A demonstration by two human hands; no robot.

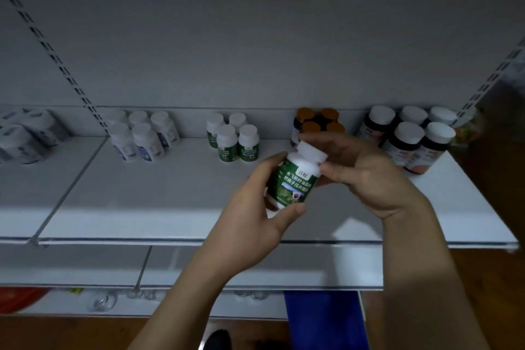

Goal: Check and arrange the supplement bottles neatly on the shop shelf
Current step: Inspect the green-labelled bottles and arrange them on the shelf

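Both hands hold a green-labelled bottle (pixel 297 179) with a white cap, tilted, above the white shelf (pixel 159 202). My left hand (pixel 255 216) grips its lower body from below. My right hand (pixel 366 176) holds it near the cap and shoulder. At the back of the shelf stand several matching green-labelled bottles (pixel 234 138) in a tight group. Left of them is a group of white bottles with blue labels (pixel 142 135). Orange-capped dark bottles (pixel 318 122) stand behind my right hand, partly hidden by it.
Dark bottles with white caps (pixel 412 136) fill the shelf's back right. Wrapped packs (pixel 25 136) sit on the neighbouring shelf to the left. A lower shelf (pixel 85 267) juts out beneath. A blue object (pixel 324 321) and wooden floor lie below.
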